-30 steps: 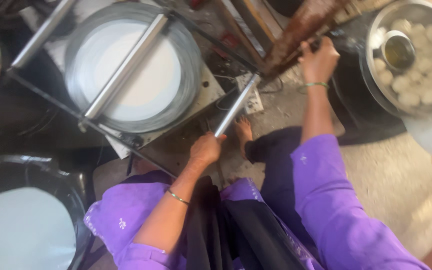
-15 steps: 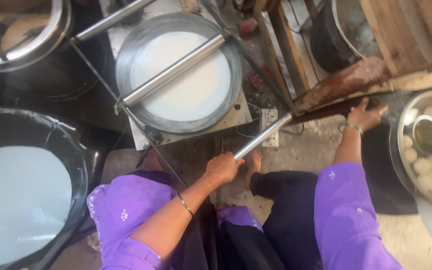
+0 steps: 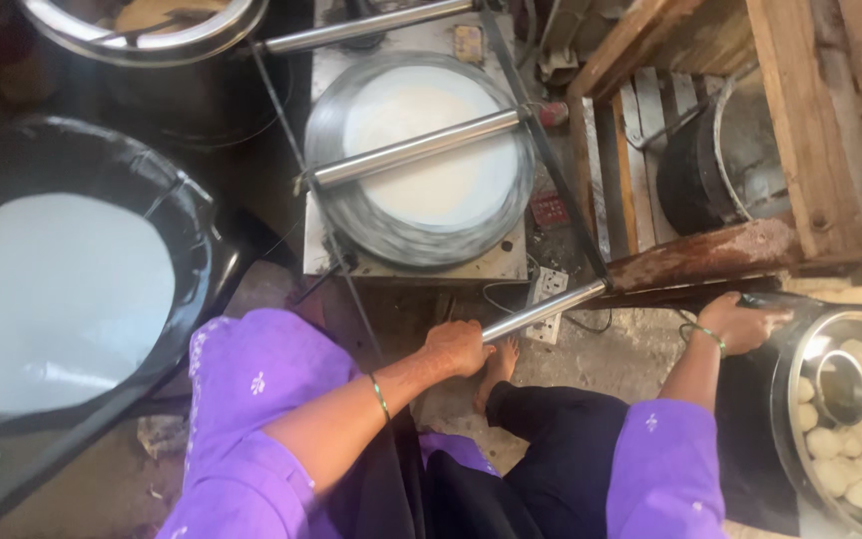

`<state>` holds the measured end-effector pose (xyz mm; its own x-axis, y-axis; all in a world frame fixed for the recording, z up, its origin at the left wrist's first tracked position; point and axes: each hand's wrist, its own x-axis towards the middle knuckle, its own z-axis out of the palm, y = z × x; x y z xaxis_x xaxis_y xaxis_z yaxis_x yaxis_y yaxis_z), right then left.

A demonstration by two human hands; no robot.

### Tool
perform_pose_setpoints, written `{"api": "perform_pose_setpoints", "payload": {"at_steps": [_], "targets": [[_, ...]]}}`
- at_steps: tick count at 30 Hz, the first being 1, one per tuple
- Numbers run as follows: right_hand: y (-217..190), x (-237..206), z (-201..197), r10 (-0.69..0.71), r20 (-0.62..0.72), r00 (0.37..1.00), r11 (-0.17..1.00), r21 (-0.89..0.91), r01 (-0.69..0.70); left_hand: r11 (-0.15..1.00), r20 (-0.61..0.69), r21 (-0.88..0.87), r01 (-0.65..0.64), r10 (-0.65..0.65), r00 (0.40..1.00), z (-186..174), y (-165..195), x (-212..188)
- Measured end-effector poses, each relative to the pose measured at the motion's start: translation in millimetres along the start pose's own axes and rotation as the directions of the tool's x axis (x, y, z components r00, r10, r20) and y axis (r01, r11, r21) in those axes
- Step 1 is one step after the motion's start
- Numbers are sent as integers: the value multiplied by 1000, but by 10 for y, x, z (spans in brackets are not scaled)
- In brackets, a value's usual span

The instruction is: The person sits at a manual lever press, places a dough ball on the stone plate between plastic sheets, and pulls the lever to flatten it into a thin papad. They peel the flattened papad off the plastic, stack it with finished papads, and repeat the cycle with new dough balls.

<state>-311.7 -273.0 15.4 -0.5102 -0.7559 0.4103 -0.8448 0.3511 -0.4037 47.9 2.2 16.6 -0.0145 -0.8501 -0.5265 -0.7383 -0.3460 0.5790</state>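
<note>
Rolling stage at a flat-bread press.
Left hand (image 3: 459, 347) clenches the steel handle (image 3: 543, 311); right hand (image 3: 745, 323) rests open on the dough-ball bowl (image 3: 800, 351), likely picking next.

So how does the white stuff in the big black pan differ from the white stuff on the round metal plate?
The white sheet in the black pan is wider and lies uncovered; the white disc on the round metal plate is smaller and has a steel roller lying across it. The pan's rim is dark, while the plate's rim is shiny grey. Both look flat, pale and smooth.
</note>
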Motion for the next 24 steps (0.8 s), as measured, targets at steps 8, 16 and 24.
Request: {"api": "perform_pose_setpoints", "payload": {"at_steps": [8,16,24], "targets": [[-583,-1003,-287,-477,260,840,867,300,399,986,-502,-162,43,-120,857,-805,-224,-360],[-884,-2948,-501,46,990,137,314,116,-942,835,-673,-290,467,-525,521,-1212,-1391,-650],[-1211,-3455,-1020,107,994,4,187,-17,-982,668,-101,-253,700,-737,668,-824,-1487,-957]]}}
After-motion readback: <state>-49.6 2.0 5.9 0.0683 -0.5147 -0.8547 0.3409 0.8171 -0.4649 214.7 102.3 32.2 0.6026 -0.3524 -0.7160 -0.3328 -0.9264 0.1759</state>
